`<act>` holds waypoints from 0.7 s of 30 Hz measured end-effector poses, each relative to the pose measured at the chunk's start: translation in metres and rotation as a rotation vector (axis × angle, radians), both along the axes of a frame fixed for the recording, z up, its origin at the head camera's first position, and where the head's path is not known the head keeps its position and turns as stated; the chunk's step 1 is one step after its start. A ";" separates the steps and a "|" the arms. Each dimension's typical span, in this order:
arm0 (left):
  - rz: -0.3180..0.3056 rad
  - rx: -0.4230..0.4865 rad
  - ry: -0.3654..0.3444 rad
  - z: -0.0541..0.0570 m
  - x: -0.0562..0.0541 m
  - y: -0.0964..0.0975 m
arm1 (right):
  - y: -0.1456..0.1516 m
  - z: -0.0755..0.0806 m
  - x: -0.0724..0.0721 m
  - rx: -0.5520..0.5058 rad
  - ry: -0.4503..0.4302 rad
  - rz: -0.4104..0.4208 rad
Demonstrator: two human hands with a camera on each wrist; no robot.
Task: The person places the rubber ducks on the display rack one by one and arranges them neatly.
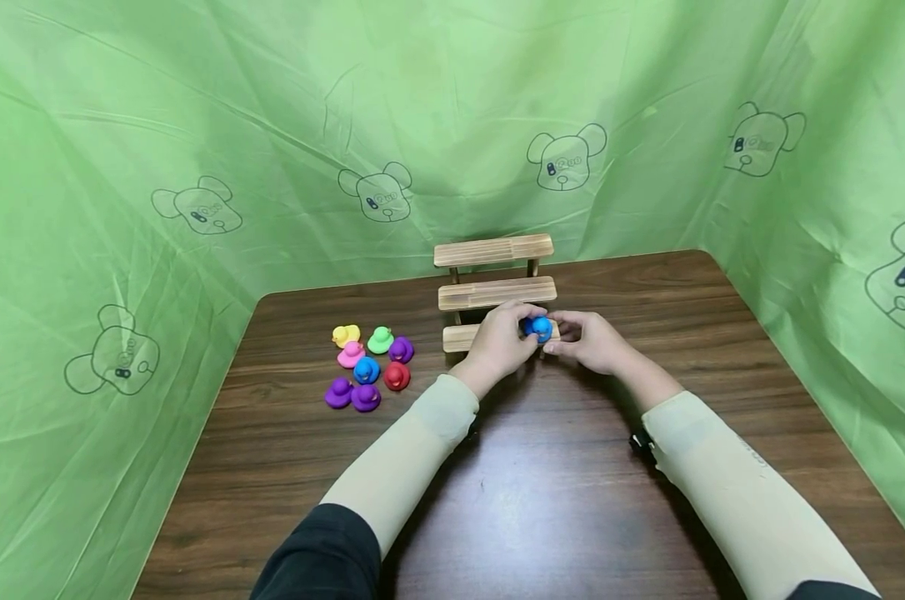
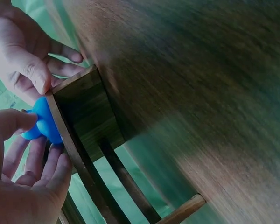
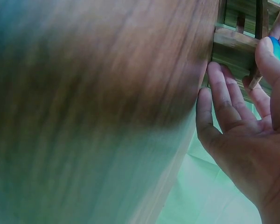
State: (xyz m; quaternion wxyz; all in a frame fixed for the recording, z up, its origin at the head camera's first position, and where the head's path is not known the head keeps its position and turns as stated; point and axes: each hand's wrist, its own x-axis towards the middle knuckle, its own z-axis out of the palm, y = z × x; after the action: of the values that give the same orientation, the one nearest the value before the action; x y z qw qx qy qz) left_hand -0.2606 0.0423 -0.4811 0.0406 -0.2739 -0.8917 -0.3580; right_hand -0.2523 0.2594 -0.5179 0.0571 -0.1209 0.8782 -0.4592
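Observation:
My left hand pinches a blue toy duck between thumb and fingers, at the right end of the lowest step of a small three-step wooden rack. In the left wrist view the blue duck sits against the step's edge, the left thumb on it. My right hand grips the right end of that step, with thumb and index finger on either side of it. Its other fingers extend loosely beside the rack in the right wrist view. Fingers partly hide the duck and the lowest step.
Left of the rack, several toy ducks lie grouped on the dark wooden table: a yellow duck, a green duck, a pink duck, a red duck, another blue duck and purple ones. A green curtain surrounds the table.

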 end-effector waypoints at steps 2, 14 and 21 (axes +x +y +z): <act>0.000 0.003 -0.001 0.000 0.000 0.000 | 0.000 0.000 0.000 0.001 -0.007 -0.003; -0.013 0.030 -0.023 0.001 0.000 -0.006 | -0.001 0.002 0.002 0.002 -0.025 -0.009; -0.018 0.049 -0.019 0.004 0.001 -0.016 | -0.001 0.001 0.001 -0.009 -0.007 0.002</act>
State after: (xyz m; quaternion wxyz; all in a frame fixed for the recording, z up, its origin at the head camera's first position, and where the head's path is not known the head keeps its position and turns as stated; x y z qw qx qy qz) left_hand -0.2597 0.0258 -0.4774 0.0355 -0.2772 -0.8805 -0.3829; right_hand -0.2513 0.2585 -0.5166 0.0603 -0.1205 0.8758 -0.4635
